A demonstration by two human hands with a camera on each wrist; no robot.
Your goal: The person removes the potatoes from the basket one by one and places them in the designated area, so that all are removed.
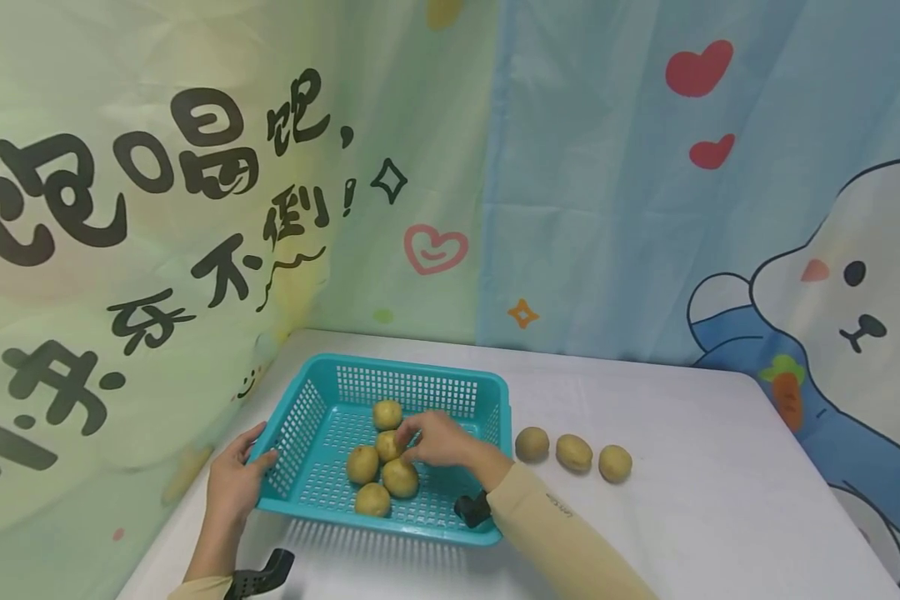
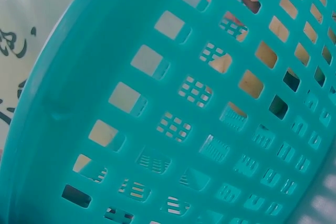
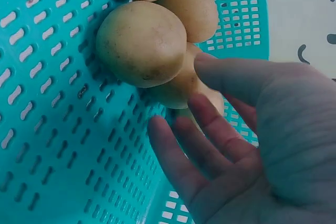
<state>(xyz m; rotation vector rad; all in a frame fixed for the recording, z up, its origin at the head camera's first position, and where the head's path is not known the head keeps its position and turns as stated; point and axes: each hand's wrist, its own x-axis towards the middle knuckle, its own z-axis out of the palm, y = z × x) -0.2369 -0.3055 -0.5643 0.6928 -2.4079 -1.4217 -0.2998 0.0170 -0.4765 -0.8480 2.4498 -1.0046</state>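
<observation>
A turquoise plastic basket (image 1: 412, 365) with perforated walls sits on the white table, holding several potatoes (image 1: 362, 464) clustered near its middle. My left hand (image 1: 231, 479) grips the basket's left side, thumb over the rim and fingers outside. The left wrist view is filled by the basket's slotted wall (image 2: 58, 93), and most of that hand is out of sight there. Over the potatoes hovers my right hand (image 1: 444, 442). Its thumb and loosely bent fingers stand apart beside a large potato (image 3: 142, 43) in the right wrist view, holding nothing; whether a fingertip touches a potato, I cannot tell.
Three more potatoes (image 1: 573, 452) lie in a row on the white tablecloth (image 1: 690, 517), right of the basket. Printed curtains (image 1: 585, 208) hang behind and to the left. Black devices (image 1: 262, 575) are strapped at both wrists.
</observation>
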